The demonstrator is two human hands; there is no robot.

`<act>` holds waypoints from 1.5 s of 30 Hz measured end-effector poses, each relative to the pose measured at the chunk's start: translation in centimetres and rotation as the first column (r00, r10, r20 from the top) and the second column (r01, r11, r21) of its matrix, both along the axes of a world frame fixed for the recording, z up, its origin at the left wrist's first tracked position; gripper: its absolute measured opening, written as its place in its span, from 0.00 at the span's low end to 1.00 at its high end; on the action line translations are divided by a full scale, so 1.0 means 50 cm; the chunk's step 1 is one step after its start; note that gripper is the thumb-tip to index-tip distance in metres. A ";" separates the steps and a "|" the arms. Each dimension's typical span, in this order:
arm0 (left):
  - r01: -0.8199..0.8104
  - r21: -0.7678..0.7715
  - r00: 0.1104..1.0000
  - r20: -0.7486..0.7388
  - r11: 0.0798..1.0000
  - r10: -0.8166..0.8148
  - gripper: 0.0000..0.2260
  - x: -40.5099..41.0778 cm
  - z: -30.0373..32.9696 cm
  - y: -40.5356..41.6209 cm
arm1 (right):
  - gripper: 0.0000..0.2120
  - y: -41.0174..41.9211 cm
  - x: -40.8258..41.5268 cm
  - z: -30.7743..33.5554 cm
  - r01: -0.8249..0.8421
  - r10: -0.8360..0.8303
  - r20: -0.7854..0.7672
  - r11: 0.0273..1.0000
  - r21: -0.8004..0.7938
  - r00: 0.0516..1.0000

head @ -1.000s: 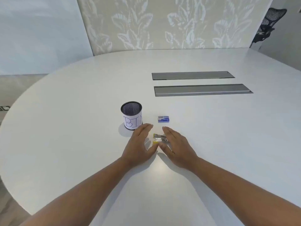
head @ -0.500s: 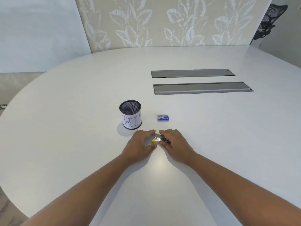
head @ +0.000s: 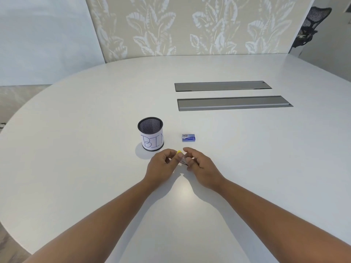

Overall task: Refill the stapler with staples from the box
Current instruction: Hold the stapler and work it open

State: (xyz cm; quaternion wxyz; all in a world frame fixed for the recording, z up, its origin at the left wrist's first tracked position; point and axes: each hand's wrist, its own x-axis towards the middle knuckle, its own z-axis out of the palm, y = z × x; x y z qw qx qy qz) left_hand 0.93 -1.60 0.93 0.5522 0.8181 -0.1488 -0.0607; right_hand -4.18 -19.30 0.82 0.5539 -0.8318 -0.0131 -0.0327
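Note:
A small yellow and metal stapler [head: 181,157] is held between both hands just above the white table [head: 76,168]. My left hand [head: 161,168] pinches its yellow end. My right hand [head: 200,168] grips the metal part from the right. Most of the stapler is hidden by my fingers, so I cannot tell whether it is hinged apart. The small blue staple box [head: 188,138] lies closed on the table a short way beyond my right hand.
A black mesh cup [head: 150,133] with a paper label reading BIN stands just beyond my left hand. Two long grey cable hatches [head: 233,103] are set into the table farther back. A patterned wall panel and a black chair [head: 309,25] lie beyond.
Both hands went from flat beside the stapler to closing on it, and now hold it lifted off the table with the yellow end turned up.

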 end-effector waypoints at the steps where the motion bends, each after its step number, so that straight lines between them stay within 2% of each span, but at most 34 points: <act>1: -0.029 0.003 1.000 -0.004 1.000 0.029 0.17 -0.001 0.000 -0.002 | 0.17 0.003 -0.001 0.000 0.001 -0.001 0.000 1.000 0.028 1.000; 5: -0.112 0.025 0.994 -0.010 0.993 0.112 0.20 0.000 0.001 -0.011 | 0.17 0.010 -0.006 0.003 0.012 -0.011 -0.016 0.997 0.075 1.000; 7: -0.104 -0.018 0.993 -0.056 0.994 0.103 0.19 0.001 0.005 -0.014 | 0.14 0.010 -0.006 0.011 0.028 -0.023 -0.040 0.990 0.141 0.999; 10: -0.051 -0.106 0.992 -0.118 0.993 0.038 0.15 -0.005 0.009 -0.014 | 0.10 0.006 -0.001 0.025 0.053 -0.026 -0.106 0.962 0.269 0.994; 13: 0.014 -0.200 0.992 -0.123 0.980 -0.039 0.08 -0.015 0.006 -0.013 | 0.11 0.001 0.003 0.032 0.077 -0.016 -0.168 0.927 0.366 0.986; 16: 0.028 -0.229 0.991 -0.124 0.973 -0.057 0.05 -0.014 0.003 -0.013 | 0.11 0.003 0.002 0.037 0.099 -0.010 -0.203 0.896 0.434 0.979; 24: -0.008 -0.353 0.974 -0.216 0.936 -0.073 0.06 -0.011 0.008 -0.010 | 0.12 0.007 0.002 0.048 0.166 -0.020 -0.272 0.836 0.523 0.962; 29: -0.004 -0.334 0.971 -0.225 0.942 -0.076 0.08 -0.010 0.010 -0.012 | 0.09 0.005 -0.001 0.050 0.147 0.017 -0.264 0.793 0.591 0.964; 34: 0.023 -0.336 0.960 -0.254 0.942 -0.115 0.14 -0.008 0.012 -0.009 | 0.09 0.008 -0.005 0.044 0.050 0.039 -0.178 0.881 0.470 0.983; 40: 0.041 -0.317 0.965 -0.231 0.948 -0.120 0.12 -0.006 0.011 -0.002 | 0.06 0.007 0.001 0.037 0.006 0.004 -0.062 0.988 0.156 0.998; 43: 0.036 -0.356 0.943 -0.297 0.934 -0.150 0.09 -0.005 0.016 0.004 | 0.06 -0.001 0.004 0.027 -0.008 0.008 0.002 0.999 -0.052 1.000; 45: 0.087 -0.360 0.936 -0.289 0.929 -0.200 0.08 -0.008 0.019 0.007 | 0.10 0.001 0.002 0.024 -0.022 0.026 0.023 0.981 -0.192 0.999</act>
